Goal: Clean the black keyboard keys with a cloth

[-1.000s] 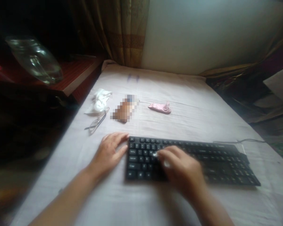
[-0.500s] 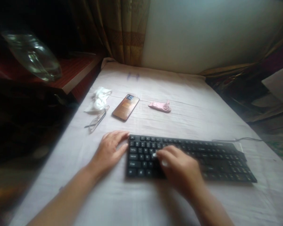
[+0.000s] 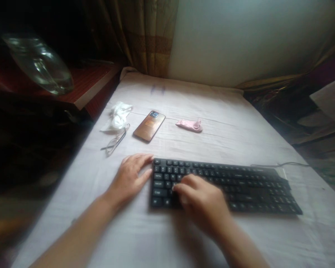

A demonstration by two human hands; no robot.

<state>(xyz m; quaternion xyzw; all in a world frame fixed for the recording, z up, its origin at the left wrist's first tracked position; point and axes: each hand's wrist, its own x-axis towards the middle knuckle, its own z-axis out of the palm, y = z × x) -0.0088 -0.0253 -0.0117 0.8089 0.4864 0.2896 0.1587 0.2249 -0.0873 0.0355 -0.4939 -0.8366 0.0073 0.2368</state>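
A black keyboard (image 3: 257, 186) lies on the pale cloth, its keys facing up. My left hand (image 3: 132, 175) rests at its left end, fingers stretched out and thumb apart, the tips against the edge. Over the left part of the keys, my right hand (image 3: 202, 197) is closed in a pinch, fingertips down near the lower letter rows. A trace of something small and white shows at the tips; my fingers hide most of it, and its kind cannot be made out.
Beyond the keyboard lie a bronze phone (image 3: 149, 126), folded glasses (image 3: 115, 143), a crumpled white wrapper or cloth (image 3: 119, 115) and a small pink pouch-like item (image 3: 190, 125). A cable (image 3: 284, 163) runs off rightward. At left, a glass jar (image 3: 41, 67) stands on a reddish table (image 3: 92, 82).
My right hand has moved left across the keys, and the white bit between its fingers shows less. My left hand stays at the keyboard's left edge.
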